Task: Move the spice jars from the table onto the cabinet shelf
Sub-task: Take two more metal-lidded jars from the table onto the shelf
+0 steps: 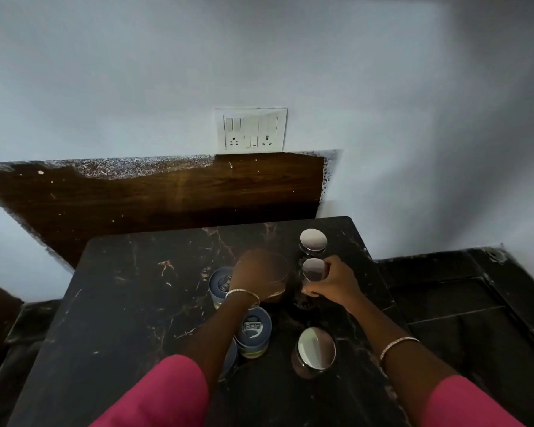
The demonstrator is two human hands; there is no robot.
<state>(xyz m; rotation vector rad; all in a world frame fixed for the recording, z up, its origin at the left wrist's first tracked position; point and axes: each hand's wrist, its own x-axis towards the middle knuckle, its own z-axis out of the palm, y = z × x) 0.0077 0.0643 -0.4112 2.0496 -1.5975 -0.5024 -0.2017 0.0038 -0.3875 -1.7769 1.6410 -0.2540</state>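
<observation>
Several spice jars stand on a black marbled table (pixel 130 303). My left hand (pixel 256 272) is blurred and curls over a jar in the middle, which it mostly hides. My right hand (pixel 333 282) grips a steel-lidded jar (pixel 313 269). Another steel-lidded jar (pixel 313 240) stands just behind it, and a third (pixel 316 349) sits nearer me. A blue-lidded jar (pixel 221 283) peeks out left of my left wrist. A second blue-lidded jar (pixel 253 329) stands under my left forearm, with one more partly hidden beside it. No cabinet shelf is in view.
A white wall with a switch and socket plate (pixel 251 131) rises behind the table. A dark wooden panel (pixel 167 192) leans along the wall's base. Dark floor tiles (pixel 463 303) lie to the right of the table.
</observation>
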